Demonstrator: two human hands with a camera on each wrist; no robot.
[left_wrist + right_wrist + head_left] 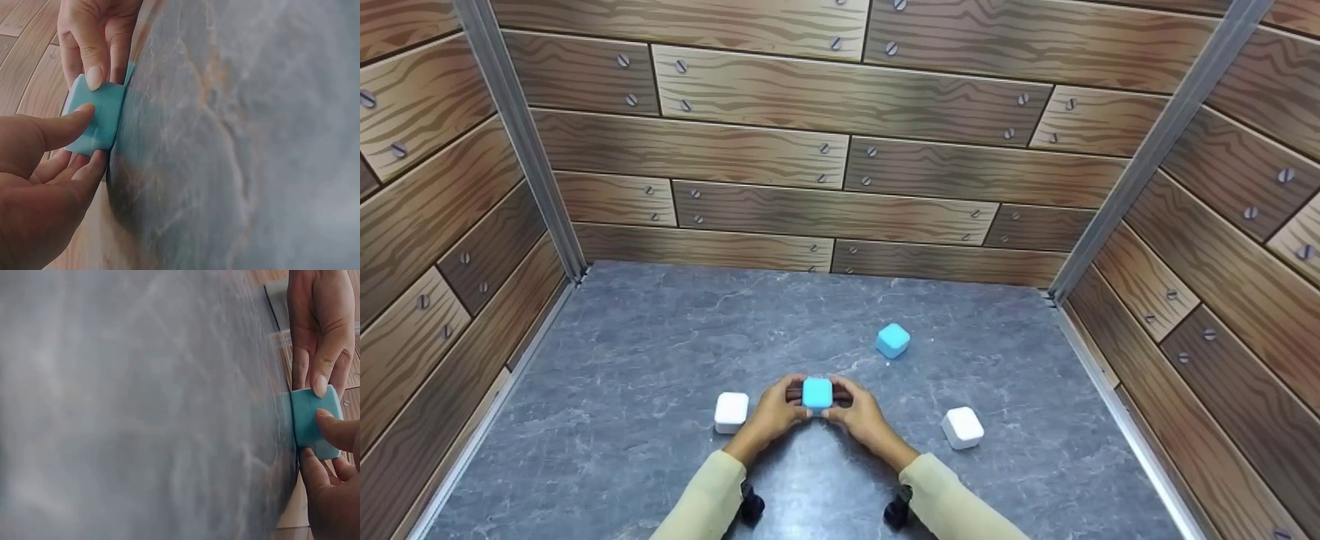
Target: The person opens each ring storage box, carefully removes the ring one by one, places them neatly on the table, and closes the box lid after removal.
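A light blue block [817, 393] with rounded edges sits on the dark marbled tabletop between both hands. From its left side the left hand [778, 407] grips it, thumb on the near face. The right hand [858, 412] holds the opposite side in the same way. In the left wrist view both thumbs press the near face of the blue block [101, 121], whose underside meets the table. The right wrist view shows the same blue block [309, 419] between the fingers of both hands. A white block [731, 412] lies just left of the left hand.
A second blue block [893, 340] lies farther back, right of the hands. Another white block [963, 427] is on the right. Wood-patterned walls [840, 157] enclose the marbled tabletop [660, 337] at the back and both sides, with metal posts [521, 135] at the corners.
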